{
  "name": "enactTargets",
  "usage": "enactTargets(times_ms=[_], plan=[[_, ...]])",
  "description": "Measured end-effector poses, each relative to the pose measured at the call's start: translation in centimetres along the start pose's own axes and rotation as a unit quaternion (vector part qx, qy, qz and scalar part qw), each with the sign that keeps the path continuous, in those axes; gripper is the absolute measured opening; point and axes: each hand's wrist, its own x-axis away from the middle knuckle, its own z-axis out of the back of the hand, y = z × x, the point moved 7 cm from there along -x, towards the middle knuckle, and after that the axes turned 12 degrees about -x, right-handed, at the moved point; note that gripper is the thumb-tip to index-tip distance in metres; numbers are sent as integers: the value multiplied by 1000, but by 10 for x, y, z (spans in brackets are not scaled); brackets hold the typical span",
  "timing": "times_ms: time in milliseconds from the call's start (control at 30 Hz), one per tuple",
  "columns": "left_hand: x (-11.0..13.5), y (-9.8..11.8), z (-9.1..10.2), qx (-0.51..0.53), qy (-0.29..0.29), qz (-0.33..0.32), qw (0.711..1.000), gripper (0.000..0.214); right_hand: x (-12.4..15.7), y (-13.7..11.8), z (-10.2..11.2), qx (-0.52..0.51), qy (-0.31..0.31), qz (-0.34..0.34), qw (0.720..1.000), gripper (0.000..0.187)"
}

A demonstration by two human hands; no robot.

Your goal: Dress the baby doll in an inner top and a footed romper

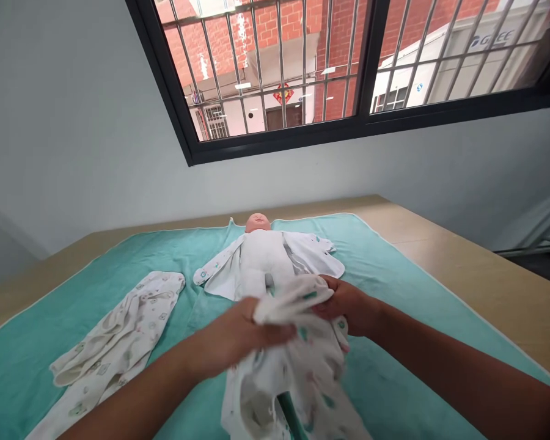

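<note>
Both my hands hold a white printed baby garment [297, 360] in front of me, bunched at the top and hanging down toward the lower edge. My left hand [238, 336] is closed on its left side, slightly smeared by motion. On the other side, the fingers of my right hand [343, 302] pinch the gathered cloth. Just beyond lies a baby doll [263, 253] on its back, its head at the far end. An opened white printed baby top [316, 250] spreads out under it on both sides. The garment hides the doll's lower end.
Another white printed baby garment [123, 336] lies loosely folded on the left. A turquoise towel [385, 311] covers most of the wooden table [421, 232]. Behind the table rises a wall with a dark-framed, barred window [279, 137].
</note>
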Motion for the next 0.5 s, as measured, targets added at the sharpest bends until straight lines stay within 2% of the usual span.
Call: enactTargets(times_ms=[67, 100, 167, 200, 233, 300, 333, 400, 433, 500], plan=[[-7, 2, 9, 134, 75, -37, 987, 37, -1, 8, -8, 20, -9, -38, 999, 43], [-10, 1, 11, 181, 100, -47, 977, 41, -1, 12, -14, 38, -32, -62, 997, 44], [-15, -6, 9, 216, 116, -38, 969, 48, 1, 15, -24, 88, -93, -94, 987, 51], [-15, -10, 7, 211, 117, -27, 970, 51, 1, 12, -25, 106, -101, -89, 985, 54], [-15, -14, 5, 192, 114, -16, 975, 52, 1, 7, -21, 117, -86, -70, 987, 54], [-12, -18, -1, 118, 72, -9, 990, 49, 0, -6, -5, 117, -8, -11, 993, 47], [-10, -18, -6, 75, 31, -9, 997, 45, 1, -11, 4, 111, 30, 15, 993, 41], [-7, -20, -17, 9, -49, -4, 999, 37, 1, -10, 11, 104, 52, 32, 993, 34], [-6, -21, -18, 9, -58, -5, 998, 35, 1, -7, 12, 104, 46, 30, 993, 32], [-7, -23, -12, 82, 4, -16, 997, 36, 1, 3, 10, 109, 38, 22, 993, 30]])
